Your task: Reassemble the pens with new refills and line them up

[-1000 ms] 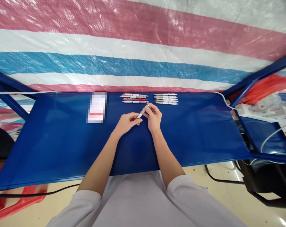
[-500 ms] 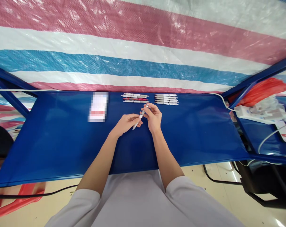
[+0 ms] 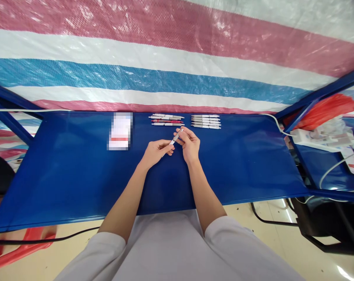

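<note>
A white and grey pen (image 3: 176, 137) is held at a slant over the blue table (image 3: 238, 164). My left hand (image 3: 156, 151) is closed around its lower part, thumb and fingers pinching it and covering most of that end. At the upper end, my right hand (image 3: 191, 146) grips the pen between thumb and fingers. Just beyond my hands lies a group of pens (image 3: 167, 116), white and grey ones with a red pen (image 3: 167, 121) among them. To the right of these, several white pens (image 3: 205, 121) lie side by side in a neat stack.
A blurred-out white rectangle (image 3: 120, 131) with a red band lies left of the pens. Striped plastic sheeting (image 3: 165, 54) hangs behind the table. On the right are a white power strip (image 3: 311, 139), cables and a red plastic bag (image 3: 326, 111). A red stool (image 3: 33, 246) stands at lower left.
The pen has shifted within my fingers: its lower end, visible before, is now mostly hidden by my left hand. The pens on the table lie as before.
</note>
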Demonstrator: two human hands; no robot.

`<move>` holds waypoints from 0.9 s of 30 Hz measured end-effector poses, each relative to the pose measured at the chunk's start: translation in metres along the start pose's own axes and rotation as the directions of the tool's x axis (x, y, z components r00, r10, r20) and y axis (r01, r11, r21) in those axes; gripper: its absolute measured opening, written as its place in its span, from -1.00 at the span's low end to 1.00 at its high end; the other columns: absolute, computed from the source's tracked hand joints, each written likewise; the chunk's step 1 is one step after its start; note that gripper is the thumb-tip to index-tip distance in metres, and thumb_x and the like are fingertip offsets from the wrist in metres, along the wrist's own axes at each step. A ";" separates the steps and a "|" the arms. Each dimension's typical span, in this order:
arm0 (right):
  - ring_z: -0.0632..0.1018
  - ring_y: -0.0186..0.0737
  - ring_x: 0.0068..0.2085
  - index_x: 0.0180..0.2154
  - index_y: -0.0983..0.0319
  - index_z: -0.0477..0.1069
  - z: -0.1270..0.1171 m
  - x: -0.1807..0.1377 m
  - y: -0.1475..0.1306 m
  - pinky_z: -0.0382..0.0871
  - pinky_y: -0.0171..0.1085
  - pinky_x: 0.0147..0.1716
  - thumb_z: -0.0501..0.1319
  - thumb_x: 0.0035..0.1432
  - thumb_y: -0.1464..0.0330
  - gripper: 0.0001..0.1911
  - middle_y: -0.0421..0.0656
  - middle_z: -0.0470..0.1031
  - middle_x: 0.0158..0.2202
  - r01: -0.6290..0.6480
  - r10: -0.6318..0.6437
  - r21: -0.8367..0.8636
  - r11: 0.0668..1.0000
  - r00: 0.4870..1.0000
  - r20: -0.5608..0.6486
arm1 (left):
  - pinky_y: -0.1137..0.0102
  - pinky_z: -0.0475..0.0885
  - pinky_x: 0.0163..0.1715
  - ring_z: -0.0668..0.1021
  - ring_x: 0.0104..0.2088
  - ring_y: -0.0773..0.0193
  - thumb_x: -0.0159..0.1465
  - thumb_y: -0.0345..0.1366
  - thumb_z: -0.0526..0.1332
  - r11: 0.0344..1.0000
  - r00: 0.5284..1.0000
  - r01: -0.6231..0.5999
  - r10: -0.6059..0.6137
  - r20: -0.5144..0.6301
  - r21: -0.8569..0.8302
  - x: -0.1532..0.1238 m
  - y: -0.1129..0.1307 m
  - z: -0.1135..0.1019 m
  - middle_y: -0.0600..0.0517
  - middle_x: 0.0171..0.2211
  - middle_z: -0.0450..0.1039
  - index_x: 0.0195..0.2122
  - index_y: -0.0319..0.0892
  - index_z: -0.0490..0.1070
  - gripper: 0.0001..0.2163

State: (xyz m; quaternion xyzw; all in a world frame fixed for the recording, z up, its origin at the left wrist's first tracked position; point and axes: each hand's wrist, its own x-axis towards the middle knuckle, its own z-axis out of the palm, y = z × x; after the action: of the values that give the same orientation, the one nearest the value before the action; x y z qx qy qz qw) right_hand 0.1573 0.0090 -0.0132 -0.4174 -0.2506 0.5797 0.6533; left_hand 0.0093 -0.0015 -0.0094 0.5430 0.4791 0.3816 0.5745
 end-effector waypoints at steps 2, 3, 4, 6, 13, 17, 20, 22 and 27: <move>0.66 -0.19 -0.24 -0.23 0.18 0.54 -0.001 -0.001 0.000 0.60 -0.18 -0.20 0.43 -0.08 0.28 -0.69 -0.18 0.65 -0.26 -0.002 0.002 -0.004 1.000 1.000 0.024 | 0.27 0.56 -0.28 0.61 -0.44 0.23 0.15 0.00 0.35 1.000 0.997 0.006 -0.006 0.077 0.001 0.000 0.001 -0.006 -0.06 -0.37 0.61 -0.18 -0.24 0.59 -0.61; 0.67 -0.18 -0.24 -0.23 0.19 0.54 -0.001 -0.001 -0.001 0.60 -0.18 -0.20 0.42 -0.07 0.27 -0.70 -0.17 0.65 -0.26 0.000 0.000 -0.008 1.000 1.000 0.029 | 0.28 0.56 -0.27 0.61 -0.42 0.23 0.17 0.00 0.34 1.000 0.994 0.014 -0.013 0.108 -0.010 0.000 0.001 -0.008 -0.07 -0.36 0.62 -0.19 -0.24 0.59 -0.62; 0.67 -0.18 -0.23 -0.24 0.18 0.54 -0.001 -0.001 -0.001 0.60 -0.18 -0.21 0.42 -0.07 0.27 -0.70 -0.17 0.65 -0.25 0.002 -0.002 -0.009 1.000 0.999 0.034 | 0.28 0.56 -0.27 0.61 -0.41 0.22 0.19 0.00 0.32 1.000 0.991 0.019 -0.017 0.131 -0.020 0.001 0.002 -0.010 -0.07 -0.34 0.62 -0.20 -0.24 0.59 -0.63; 0.66 -0.19 -0.23 -0.25 0.17 0.54 -0.001 -0.002 0.000 0.60 -0.22 -0.24 0.42 -0.07 0.27 -0.72 -0.19 0.64 -0.24 0.016 -0.016 -0.002 1.000 0.999 0.044 | 0.29 0.55 -0.27 0.61 -0.40 0.23 0.21 -0.01 0.30 1.000 0.987 0.022 -0.019 0.157 -0.018 0.002 0.002 -0.013 -0.08 -0.33 0.62 -0.21 -0.23 0.60 -0.64; 0.61 -0.33 -0.31 -0.33 0.15 0.51 0.000 0.001 0.004 0.60 -0.27 -0.27 0.46 -0.15 0.29 -0.72 -0.26 0.57 -0.28 0.045 -0.046 -0.034 0.998 0.998 -0.030 | 0.30 0.54 -0.29 0.58 -0.43 0.27 0.12 -0.06 0.39 0.998 0.997 -0.061 0.059 -0.051 -0.029 0.001 -0.006 -0.004 -0.04 -0.35 0.61 -0.13 -0.23 0.57 -0.61; 0.61 -0.33 -0.31 -0.33 0.16 0.51 0.001 0.003 0.004 0.60 -0.28 -0.29 0.46 -0.16 0.28 -0.71 -0.25 0.58 -0.25 0.040 -0.042 -0.033 0.999 0.997 -0.067 | 0.28 0.55 -0.27 0.58 -0.44 0.27 0.02 -0.07 0.46 0.997 0.992 -0.072 0.071 -0.100 -0.006 0.000 -0.008 0.001 -0.03 -0.32 0.63 -0.17 -0.22 0.59 -0.59; 0.63 -0.30 -0.30 -0.27 0.16 0.53 0.000 0.003 0.003 0.60 -0.28 -0.28 0.45 -0.14 0.28 -0.69 -0.24 0.60 -0.28 0.031 -0.032 -0.027 0.999 0.997 -0.064 | 0.28 0.55 -0.24 0.60 -0.42 0.24 0.02 -0.07 0.46 0.999 0.996 -0.041 0.044 -0.071 0.033 0.000 -0.006 -0.001 -0.03 -0.32 0.63 -0.18 -0.20 0.60 -0.60; 0.65 -0.26 -0.29 -0.20 0.16 0.53 -0.001 0.003 0.002 0.61 -0.25 -0.26 0.45 -0.13 0.28 -0.63 -0.23 0.62 -0.28 0.009 -0.009 -0.008 1.000 0.999 -0.047 | 0.27 0.56 -0.23 0.61 -0.41 0.22 0.09 -0.03 0.41 0.999 1.000 -0.002 0.002 0.004 0.038 0.000 -0.002 -0.003 -0.04 -0.32 0.63 -0.17 -0.19 0.61 -0.62; 0.67 -0.21 -0.27 -0.24 0.18 0.54 -0.002 0.004 0.002 0.60 -0.27 -0.29 0.43 -0.12 0.29 -0.68 -0.19 0.66 -0.29 -0.004 0.006 0.070 0.998 1.000 -0.020 | 0.27 0.57 -0.23 0.64 -0.35 0.18 0.20 0.04 0.30 0.993 0.980 0.112 -0.104 0.171 -0.036 0.001 0.003 -0.004 -0.10 -0.29 0.63 -0.16 -0.20 0.61 -0.61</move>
State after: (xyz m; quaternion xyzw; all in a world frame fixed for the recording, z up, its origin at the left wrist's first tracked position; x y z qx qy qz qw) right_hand 0.1589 0.0121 -0.0168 -0.4009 -0.2224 0.5855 0.6686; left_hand 0.0055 0.0008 -0.0064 0.5334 0.4485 0.3133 0.6451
